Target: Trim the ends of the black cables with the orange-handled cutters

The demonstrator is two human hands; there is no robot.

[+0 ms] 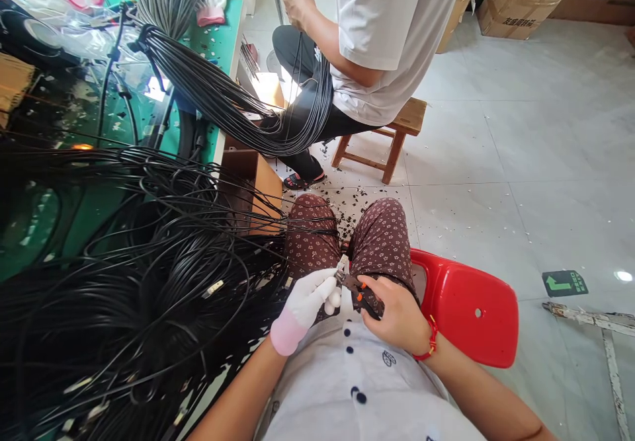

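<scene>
My left hand (303, 303), in a white glove with a pink cuff, is closed around a small white connector (343, 262) in front of my lap. In my bare right hand (397, 315) is a pair of small pliers (366, 303) with black and orange handles. Their jaws meet the connector beside my left fingertips; whether they are closed on it is too small to tell. Black cables (208, 229) with small pale connector ends, one of them a connector (214, 288), lie heaped to my left, some reaching across to my knee.
A co-worker in a white shirt (391, 24) sits ahead on a wooden stool (409, 117), a cable bundle (208, 90) across the lap. A green table (231, 31) is at the left. A red plastic stool (476, 315) stands at my right. Black scraps litter the floor (456, 196).
</scene>
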